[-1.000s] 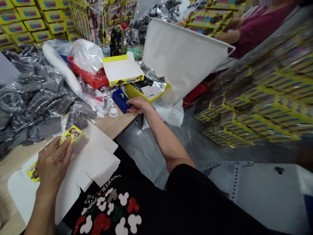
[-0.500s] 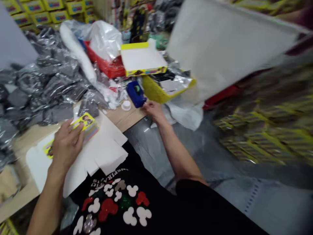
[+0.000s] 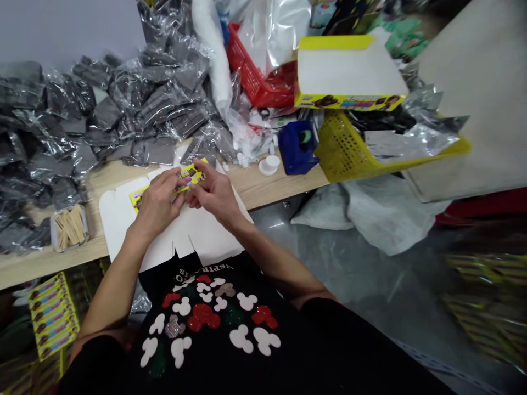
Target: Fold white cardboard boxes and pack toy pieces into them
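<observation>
Left hand [image 3: 156, 207] and right hand [image 3: 214, 195] half-closed, fingertips pinching small yellow printed card [image 3: 191, 175], long axis slanting up rightward, right hand nearer its tip, over white cardboard blank [image 3: 117, 216].

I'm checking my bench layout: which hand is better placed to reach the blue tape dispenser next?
Your right hand, probably: it lies on the dispenser's side of the small yellow card, so it is nearer the blue tape dispenser. Your left hand is further away.
</observation>
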Available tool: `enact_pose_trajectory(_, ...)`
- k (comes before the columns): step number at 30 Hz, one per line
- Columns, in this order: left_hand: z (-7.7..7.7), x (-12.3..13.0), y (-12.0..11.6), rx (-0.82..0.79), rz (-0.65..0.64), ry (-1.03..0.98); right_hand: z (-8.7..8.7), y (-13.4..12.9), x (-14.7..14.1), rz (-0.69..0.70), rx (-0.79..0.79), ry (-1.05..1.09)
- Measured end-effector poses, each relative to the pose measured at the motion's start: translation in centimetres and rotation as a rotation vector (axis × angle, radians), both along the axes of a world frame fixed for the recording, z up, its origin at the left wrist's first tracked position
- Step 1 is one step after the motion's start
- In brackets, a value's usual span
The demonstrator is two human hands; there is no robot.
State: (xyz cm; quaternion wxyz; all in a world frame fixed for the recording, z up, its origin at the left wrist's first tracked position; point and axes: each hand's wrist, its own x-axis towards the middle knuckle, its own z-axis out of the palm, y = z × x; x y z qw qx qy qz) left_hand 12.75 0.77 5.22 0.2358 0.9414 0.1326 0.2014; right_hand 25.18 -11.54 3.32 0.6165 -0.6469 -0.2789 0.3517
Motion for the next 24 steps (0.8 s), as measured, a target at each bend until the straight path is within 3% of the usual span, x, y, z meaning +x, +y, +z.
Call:
enact_pose_trajectory(3, -0.2, 0.0, -0.1, 0.013, 0.019, -0.001, -0.7, 0.3, 0.0, -0.054, -0.022, -0.03)
enact_pose_trajectory(8, -0.1, -0.1, 0.3, 0.115, -0.076, -0.003, -2.6, 0.3, -0.2, -0.048, 0.145, 0.002)
enact_pose_trajectory(16, 1.8, 1.8, 0.4, -0.125, 0.073, 0.033, -4.2, 0.6, -0.9, -0.057, 0.29, -0.021)
enact_pose_trajectory(21, 1.8, 2.4, 0.8, -0.073, 0.104, 0.042, -3.4, -0.1, -1.4, -0.056, 0.197, -0.086)
enact_pose_trajectory(24, 1.5, 2.5, 1.4, 0.01, 0.108, 0.009, -2.3, -2.2, 1.7, 0.03, 0.056, -0.255)
